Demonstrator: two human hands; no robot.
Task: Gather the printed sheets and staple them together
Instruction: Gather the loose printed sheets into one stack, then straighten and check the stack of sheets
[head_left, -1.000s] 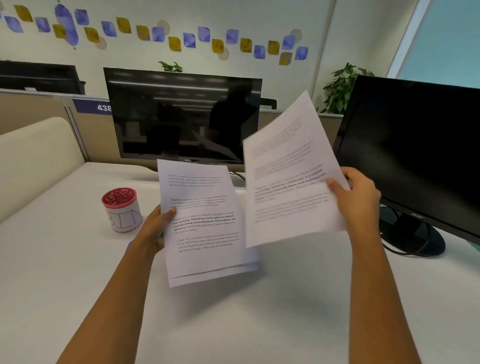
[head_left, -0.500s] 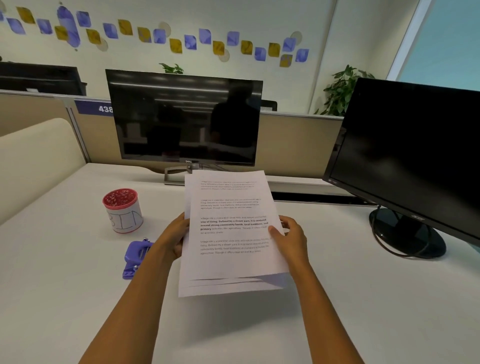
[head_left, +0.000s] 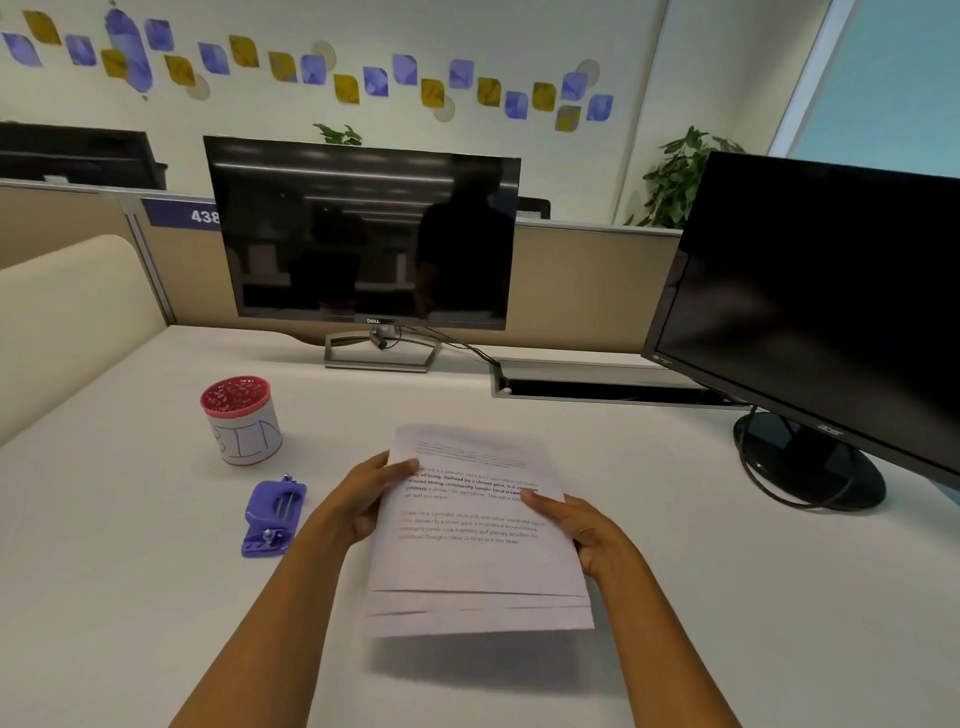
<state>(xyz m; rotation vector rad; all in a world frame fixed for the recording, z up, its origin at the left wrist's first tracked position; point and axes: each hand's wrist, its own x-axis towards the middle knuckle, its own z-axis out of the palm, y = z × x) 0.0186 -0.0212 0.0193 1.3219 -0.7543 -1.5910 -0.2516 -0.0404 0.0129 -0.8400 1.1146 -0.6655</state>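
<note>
1. Printed sheets (head_left: 478, 566): small stack held in both hands over the middle of the white desk (head_left: 130, 597). The near end is lifted clear of the top, with a shadow under it. The near ends aren't squared; three staggered edges show.
2. Left hand (head_left: 363, 499): grasping the stack's left edge, thumb flat on the top page, fingers tucked underneath and out of sight. The forearm comes in from the lower left.
3. Right hand (head_left: 576, 530): same grasp on the right edge, thumb on the print, fingers wrapped under the paper. It sits a bit nearer the person than the left hand.
4. Purple stapler (head_left: 272, 512): lying on the desk just left of the left hand, untouched, metal rods showing on its upper face.
5. Cup (head_left: 241, 421): white wall, red rim, upright, just behind the stapler. The inside is red-and-white speckle; can't tell whether that's contents or a lining.
6. Writing: the cup is hand-lettered "BIN". The top page is typed paragraphs, mostly blurred; a bold part reads "Defined by a slower pace" and "primary".
7. Centre monitor (head_left: 363, 234): bezel badge reads "DELL", screen dark, on a metal frame stand at the back of the desk.
8. Right monitor (head_left: 810, 291): dark, on a round black base. The badge on its lower bezel is too small to read for certain.
9. Partition tag (head_left: 179, 213): blue, white digits "438", right end hidden behind the centre monitor.
</note>
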